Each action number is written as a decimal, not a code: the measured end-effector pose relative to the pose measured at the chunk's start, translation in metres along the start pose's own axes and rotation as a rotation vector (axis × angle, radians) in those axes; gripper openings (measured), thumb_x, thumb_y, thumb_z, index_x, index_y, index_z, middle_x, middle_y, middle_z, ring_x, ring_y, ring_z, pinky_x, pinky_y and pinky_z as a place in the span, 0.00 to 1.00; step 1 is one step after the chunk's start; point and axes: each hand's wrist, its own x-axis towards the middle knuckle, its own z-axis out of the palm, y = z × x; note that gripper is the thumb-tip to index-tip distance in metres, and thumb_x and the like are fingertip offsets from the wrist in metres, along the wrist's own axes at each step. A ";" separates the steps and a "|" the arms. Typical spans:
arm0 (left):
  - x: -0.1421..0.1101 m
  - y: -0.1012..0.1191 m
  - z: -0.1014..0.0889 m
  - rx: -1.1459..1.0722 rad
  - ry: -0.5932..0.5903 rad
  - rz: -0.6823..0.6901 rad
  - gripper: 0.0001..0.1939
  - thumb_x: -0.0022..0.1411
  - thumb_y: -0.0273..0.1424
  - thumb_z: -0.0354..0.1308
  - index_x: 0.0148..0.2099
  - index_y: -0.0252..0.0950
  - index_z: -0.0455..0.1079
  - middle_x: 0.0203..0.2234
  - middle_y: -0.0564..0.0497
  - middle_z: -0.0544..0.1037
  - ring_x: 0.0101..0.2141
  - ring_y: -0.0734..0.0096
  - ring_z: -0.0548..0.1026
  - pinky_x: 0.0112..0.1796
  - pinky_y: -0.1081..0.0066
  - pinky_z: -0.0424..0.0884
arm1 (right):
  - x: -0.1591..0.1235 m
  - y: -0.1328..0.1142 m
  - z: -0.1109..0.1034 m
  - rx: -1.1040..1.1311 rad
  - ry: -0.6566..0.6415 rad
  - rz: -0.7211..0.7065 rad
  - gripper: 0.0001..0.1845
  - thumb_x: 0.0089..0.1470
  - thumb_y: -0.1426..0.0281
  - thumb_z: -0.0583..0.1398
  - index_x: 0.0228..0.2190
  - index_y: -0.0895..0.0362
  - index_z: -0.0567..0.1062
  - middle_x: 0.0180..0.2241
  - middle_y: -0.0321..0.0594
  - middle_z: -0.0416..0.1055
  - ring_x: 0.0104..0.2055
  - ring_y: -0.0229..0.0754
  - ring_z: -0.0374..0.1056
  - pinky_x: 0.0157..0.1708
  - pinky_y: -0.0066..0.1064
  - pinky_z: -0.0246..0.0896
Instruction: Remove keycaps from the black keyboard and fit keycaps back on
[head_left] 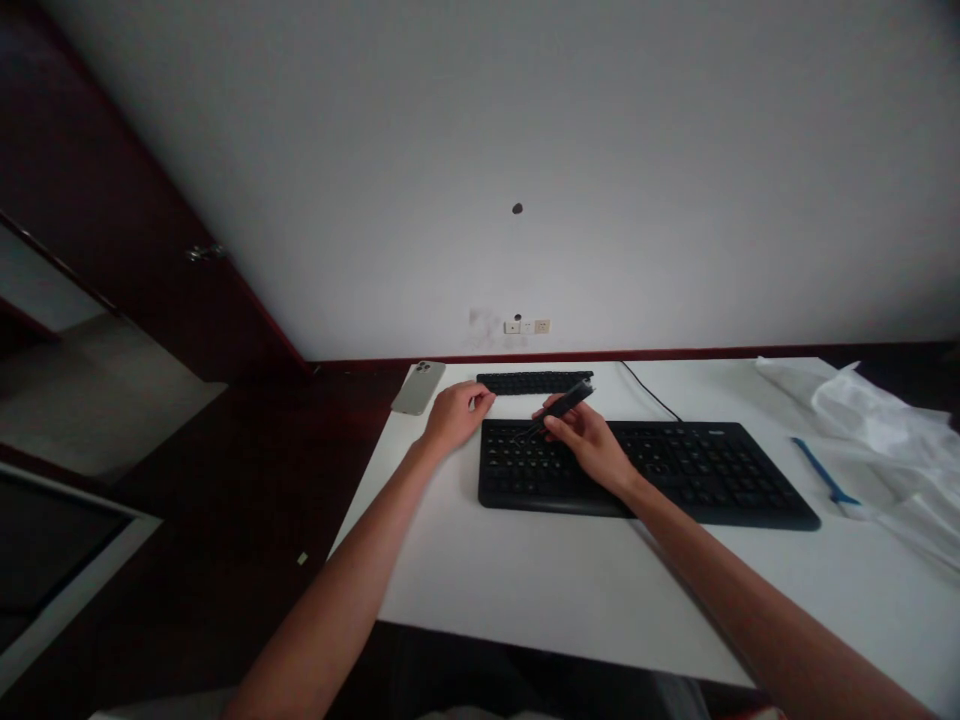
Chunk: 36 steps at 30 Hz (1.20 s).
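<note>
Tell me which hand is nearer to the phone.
Left. The left hand is just to the right of the phone; the right hand is farther right, over the large black keyboard, holding a dark tool.

Keyboard [712,465] part-hidden by right hand [591,442], white sheet [885,425] cropped

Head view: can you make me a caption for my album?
The right hand holds a dark tool over a black keyboard, with the left hand beside a phone.
</note>
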 end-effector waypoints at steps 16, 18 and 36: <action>-0.053 0.043 0.006 -0.503 -0.120 -0.223 0.21 0.65 0.49 0.61 0.37 0.34 0.77 0.21 0.56 0.65 0.24 0.75 0.60 0.28 0.73 0.55 | -0.010 -0.012 0.014 0.140 0.032 0.045 0.22 0.52 0.56 0.71 0.44 0.53 0.75 0.41 0.44 0.82 0.43 0.47 0.78 0.45 0.39 0.72; -0.054 0.045 0.010 -0.507 -0.126 -0.232 0.22 0.65 0.49 0.61 0.34 0.34 0.75 0.20 0.57 0.63 0.23 0.76 0.58 0.27 0.73 0.53 | -0.010 -0.011 0.015 0.124 0.033 0.031 0.22 0.51 0.56 0.71 0.43 0.54 0.75 0.40 0.44 0.82 0.44 0.48 0.78 0.45 0.39 0.72; -0.055 0.055 0.011 -0.476 -0.080 -0.206 0.21 0.69 0.47 0.57 0.35 0.34 0.77 0.28 0.51 0.78 0.29 0.71 0.71 0.31 0.73 0.64 | -0.011 -0.011 0.018 0.166 0.060 0.102 0.26 0.49 0.53 0.72 0.44 0.54 0.75 0.39 0.45 0.82 0.42 0.50 0.78 0.45 0.42 0.74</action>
